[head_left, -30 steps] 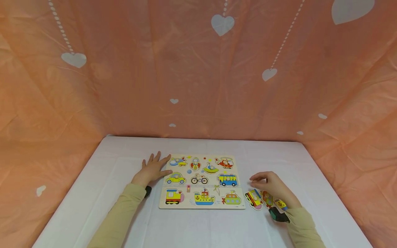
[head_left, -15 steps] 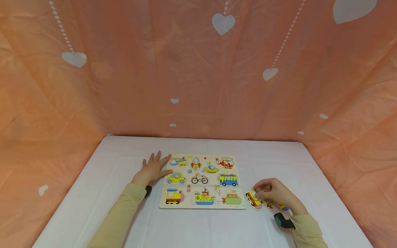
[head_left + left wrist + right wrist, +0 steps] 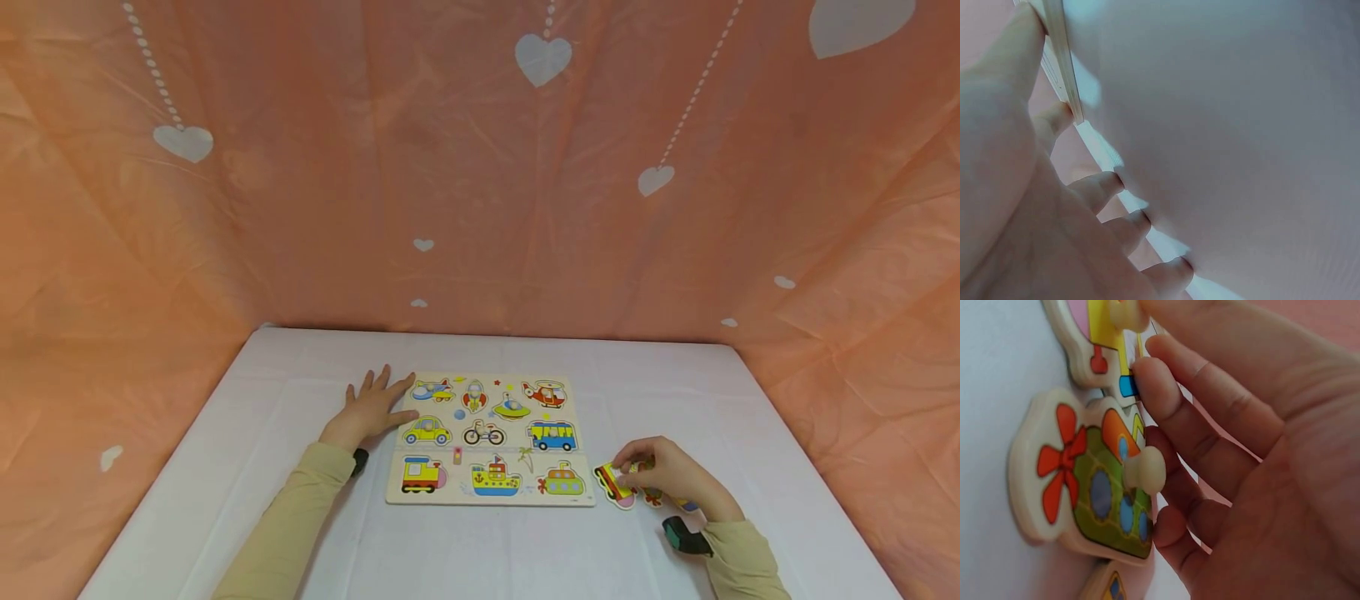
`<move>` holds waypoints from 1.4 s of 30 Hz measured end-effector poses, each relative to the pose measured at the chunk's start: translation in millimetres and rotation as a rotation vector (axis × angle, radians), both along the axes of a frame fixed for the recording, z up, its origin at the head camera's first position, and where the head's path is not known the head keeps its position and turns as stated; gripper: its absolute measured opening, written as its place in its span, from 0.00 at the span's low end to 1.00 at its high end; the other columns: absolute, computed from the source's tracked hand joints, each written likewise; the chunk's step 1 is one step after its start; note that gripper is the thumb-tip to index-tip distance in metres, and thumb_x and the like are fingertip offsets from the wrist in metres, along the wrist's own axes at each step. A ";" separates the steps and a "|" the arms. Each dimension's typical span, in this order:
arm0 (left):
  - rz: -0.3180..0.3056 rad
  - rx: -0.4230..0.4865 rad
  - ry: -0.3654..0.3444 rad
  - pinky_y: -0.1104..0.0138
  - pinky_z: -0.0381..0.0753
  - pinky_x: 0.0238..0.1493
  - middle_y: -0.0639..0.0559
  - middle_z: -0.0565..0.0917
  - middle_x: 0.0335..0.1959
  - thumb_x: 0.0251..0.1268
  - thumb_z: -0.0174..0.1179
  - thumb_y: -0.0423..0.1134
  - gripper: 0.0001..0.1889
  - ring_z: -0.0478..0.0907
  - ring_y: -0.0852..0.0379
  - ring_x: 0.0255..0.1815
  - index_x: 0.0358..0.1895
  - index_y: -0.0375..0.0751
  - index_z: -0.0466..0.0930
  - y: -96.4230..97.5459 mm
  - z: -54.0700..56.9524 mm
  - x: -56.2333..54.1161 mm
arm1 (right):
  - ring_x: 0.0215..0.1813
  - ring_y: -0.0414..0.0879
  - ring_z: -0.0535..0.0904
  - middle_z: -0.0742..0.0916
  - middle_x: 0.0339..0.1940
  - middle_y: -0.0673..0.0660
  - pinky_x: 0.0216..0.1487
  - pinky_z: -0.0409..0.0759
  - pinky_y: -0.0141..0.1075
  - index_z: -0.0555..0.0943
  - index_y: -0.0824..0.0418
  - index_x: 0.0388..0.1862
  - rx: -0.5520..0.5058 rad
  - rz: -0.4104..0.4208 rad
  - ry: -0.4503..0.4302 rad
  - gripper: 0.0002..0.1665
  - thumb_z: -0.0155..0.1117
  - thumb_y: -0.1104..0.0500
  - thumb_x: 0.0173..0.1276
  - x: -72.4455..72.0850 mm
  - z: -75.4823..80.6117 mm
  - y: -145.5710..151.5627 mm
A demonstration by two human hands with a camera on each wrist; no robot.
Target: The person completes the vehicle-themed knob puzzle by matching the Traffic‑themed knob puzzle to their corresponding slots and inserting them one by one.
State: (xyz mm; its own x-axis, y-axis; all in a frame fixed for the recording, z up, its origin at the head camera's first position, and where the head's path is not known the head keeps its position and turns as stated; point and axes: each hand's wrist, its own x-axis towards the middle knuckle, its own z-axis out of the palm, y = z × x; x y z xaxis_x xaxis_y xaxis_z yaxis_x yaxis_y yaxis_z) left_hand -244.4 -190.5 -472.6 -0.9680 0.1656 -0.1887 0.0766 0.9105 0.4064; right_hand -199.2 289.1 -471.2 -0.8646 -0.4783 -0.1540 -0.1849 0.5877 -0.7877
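Curtain: was orange-pink, scattered with white hearts and dotted white strings.
Counter: was plain white.
Board: was pale wood, printed with bright vehicles.
Bus: was blue below, yellow above.
Helicopter: was mostly red.
Loose train: showed yellow, red, pink and blue patches.
Loose submarine: was green with blue ovals, a red propeller and a cream rim.
Knob: was plain cream.
Sleeves: were plain khaki.
Wrist device: was black with a green patch.
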 end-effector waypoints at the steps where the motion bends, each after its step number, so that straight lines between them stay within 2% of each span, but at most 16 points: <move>1: -0.001 -0.001 0.002 0.32 0.33 0.64 0.31 0.43 0.75 0.60 0.61 0.59 0.43 0.35 0.27 0.72 0.75 0.48 0.55 -0.1 -0.1 0.1 | 0.31 0.41 0.73 0.83 0.31 0.50 0.29 0.74 0.30 0.84 0.60 0.38 0.002 0.004 0.002 0.13 0.75 0.56 0.56 0.1 -0.2 0.1; 7: -0.004 -0.009 0.002 0.32 0.34 0.64 0.30 0.44 0.75 0.60 0.61 0.59 0.42 0.35 0.26 0.72 0.75 0.48 0.55 0.0 -0.6 0.5 | 0.32 0.40 0.75 0.83 0.32 0.50 0.31 0.76 0.31 0.83 0.57 0.35 0.018 0.034 0.033 0.12 0.76 0.55 0.54 -0.6 -4.5 1.7; 14: -0.007 0.000 0.000 0.32 0.33 0.64 0.30 0.43 0.75 0.61 0.61 0.58 0.42 0.35 0.26 0.72 0.75 0.47 0.55 2.1 3.9 2.3 | 0.31 0.38 0.75 0.84 0.31 0.48 0.32 0.75 0.31 0.82 0.57 0.31 0.005 0.063 0.083 0.10 0.76 0.56 0.55 -0.9 -6.6 2.0; 21: -0.015 -0.007 0.015 0.31 0.34 0.63 0.29 0.44 0.74 0.61 0.61 0.58 0.42 0.36 0.26 0.72 0.75 0.47 0.56 1.0 3.2 0.7 | 0.29 0.38 0.74 0.84 0.30 0.48 0.30 0.75 0.30 0.84 0.56 0.29 0.010 0.042 0.078 0.08 0.76 0.57 0.54 -0.5 -3.9 -1.1; 30: -0.009 -0.005 0.008 0.31 0.34 0.64 0.29 0.44 0.74 0.61 0.61 0.58 0.42 0.35 0.26 0.72 0.75 0.47 0.56 1.3 2.5 1.0 | 0.29 0.37 0.75 0.84 0.29 0.45 0.29 0.76 0.31 0.85 0.55 0.29 0.030 0.051 0.130 0.07 0.76 0.56 0.54 -0.4 -5.2 -0.5; 36: -0.008 -0.009 0.007 0.32 0.34 0.64 0.30 0.44 0.74 0.61 0.61 0.58 0.42 0.35 0.26 0.72 0.75 0.48 0.56 1.8 3.4 1.5 | 0.28 0.39 0.74 0.84 0.30 0.47 0.27 0.74 0.31 0.85 0.55 0.31 0.044 0.018 0.126 0.06 0.75 0.58 0.55 -1.3 -5.1 -0.8; 42: -0.008 -0.006 0.008 0.31 0.34 0.64 0.29 0.44 0.74 0.61 0.61 0.58 0.41 0.36 0.26 0.72 0.75 0.47 0.56 1.8 4.7 2.3 | 0.28 0.38 0.72 0.82 0.29 0.49 0.26 0.72 0.30 0.85 0.57 0.33 0.066 -0.021 0.137 0.10 0.76 0.57 0.53 -1.9 -3.9 -1.2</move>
State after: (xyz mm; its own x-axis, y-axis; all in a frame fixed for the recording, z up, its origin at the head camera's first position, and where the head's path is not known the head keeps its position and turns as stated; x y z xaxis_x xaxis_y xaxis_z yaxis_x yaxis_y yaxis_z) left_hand -242.1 -188.7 -467.9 -0.9682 0.1719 -0.1816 0.0870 0.9125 0.3998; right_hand -201.1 287.9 -475.1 -0.8894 -0.4526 -0.0645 -0.2749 0.6422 -0.7155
